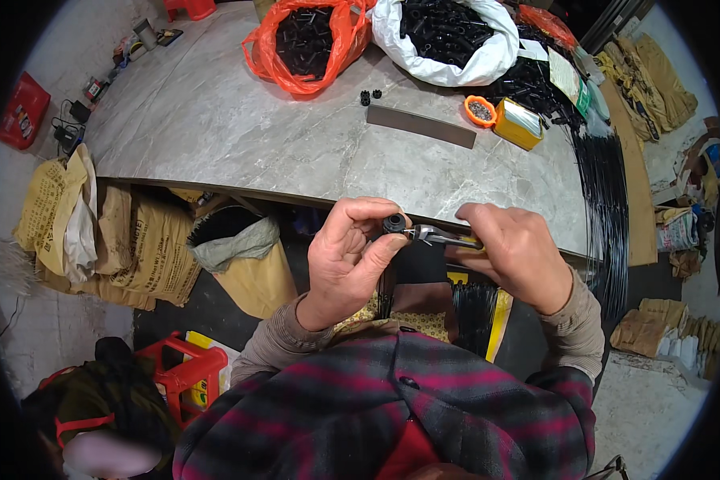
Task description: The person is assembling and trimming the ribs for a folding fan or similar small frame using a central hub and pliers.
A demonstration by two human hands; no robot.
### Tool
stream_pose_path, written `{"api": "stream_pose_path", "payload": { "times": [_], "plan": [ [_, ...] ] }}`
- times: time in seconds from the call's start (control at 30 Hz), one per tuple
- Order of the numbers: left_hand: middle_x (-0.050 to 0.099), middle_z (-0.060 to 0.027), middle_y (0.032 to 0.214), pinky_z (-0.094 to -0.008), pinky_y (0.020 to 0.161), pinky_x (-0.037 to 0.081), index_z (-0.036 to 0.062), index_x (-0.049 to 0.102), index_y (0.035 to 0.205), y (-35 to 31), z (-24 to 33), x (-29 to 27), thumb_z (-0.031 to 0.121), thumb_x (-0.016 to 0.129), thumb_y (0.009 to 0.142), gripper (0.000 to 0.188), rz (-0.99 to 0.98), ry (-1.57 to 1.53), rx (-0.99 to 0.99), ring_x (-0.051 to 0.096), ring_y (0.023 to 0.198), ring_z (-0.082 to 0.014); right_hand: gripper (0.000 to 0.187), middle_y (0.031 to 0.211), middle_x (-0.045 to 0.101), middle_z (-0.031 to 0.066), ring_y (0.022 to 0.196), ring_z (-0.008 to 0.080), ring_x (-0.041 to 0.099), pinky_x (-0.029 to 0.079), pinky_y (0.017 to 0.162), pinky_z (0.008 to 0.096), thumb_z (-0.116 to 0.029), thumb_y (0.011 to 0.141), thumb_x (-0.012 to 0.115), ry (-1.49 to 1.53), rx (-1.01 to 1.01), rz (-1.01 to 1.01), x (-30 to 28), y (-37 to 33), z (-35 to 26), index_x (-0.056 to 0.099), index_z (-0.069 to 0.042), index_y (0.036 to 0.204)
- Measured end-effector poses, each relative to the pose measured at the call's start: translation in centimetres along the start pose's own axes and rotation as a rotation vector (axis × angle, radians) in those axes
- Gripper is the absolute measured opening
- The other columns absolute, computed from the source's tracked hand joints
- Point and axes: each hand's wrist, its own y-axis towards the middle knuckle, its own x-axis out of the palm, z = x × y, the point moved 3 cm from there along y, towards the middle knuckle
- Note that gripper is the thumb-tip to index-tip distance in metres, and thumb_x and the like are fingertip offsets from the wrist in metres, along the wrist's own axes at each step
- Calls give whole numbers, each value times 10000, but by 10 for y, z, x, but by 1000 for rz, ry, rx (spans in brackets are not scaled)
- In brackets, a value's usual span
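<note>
My left hand [340,264] pinches a small round black plastic part [393,224] between thumb and fingers, just off the table's near edge. A pair of pliers [433,234] with metal jaws and yellow-and-dark handles is gripped in my right hand [520,250]. The jaws point left and reach the side of the black part, where a thin light-coloured bit shows between them. Whether the jaws are closed on it is too small to make out. Beyond my hands, a flat grey metal strip [421,126] lies on the grey marbled table [240,120].
At the back stand a red bag [257,60] and a white bag [388,32] of black parts. An orange dish [480,112] of small metal pieces sits beside a yellow box [520,124]. Long black strands [604,192] hang off the right edge. A red stool [192,368] stands lower left.
</note>
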Motion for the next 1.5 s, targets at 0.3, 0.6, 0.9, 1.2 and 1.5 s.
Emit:
{"api": "stream_pose_path", "payload": {
  "times": [0.3,0.6,0.9,1.2,1.5],
  "plan": [
    [599,-166,1116,-298,879,519,-53,495,1172,1,1,-8,-100,605,922,277,59,7,-35,605,994,-170,400,1057,647,168,917,269,662,530,741,387,-186,887,657,-798,-341,567,7,-12,-23,592,27,1219],
    [582,-158,1164,-300,910,532,-72,508,1172,-2,-1,-8,-128,604,913,282,24,15,21,617,1035,-172,538,1016,644,169,878,293,646,512,775,411,-272,848,753,-446,-57,199,3,-10,-27,553,84,1198],
    [589,-225,1087,-331,869,520,-73,531,1114,-1,9,4,-115,640,858,281,-158,112,29,623,961,-220,406,699,633,37,609,87,610,454,538,264,-220,744,877,1050,372,-807,36,2,16,566,-24,916],
    [604,-207,1105,-309,872,518,-61,536,1126,8,-1,-11,-136,646,858,299,27,21,-34,625,982,-212,641,1036,585,152,878,280,598,467,723,374,-131,694,702,-445,-214,441,5,-11,-6,544,64,1283],
    [602,-218,1072,-322,844,535,-68,544,1116,8,2,1,-125,653,848,295,-242,98,49,638,955,-232,368,737,652,23,632,66,615,446,510,257,-236,760,876,1148,416,-859,33,-5,25,594,-9,826]
  ]
}}
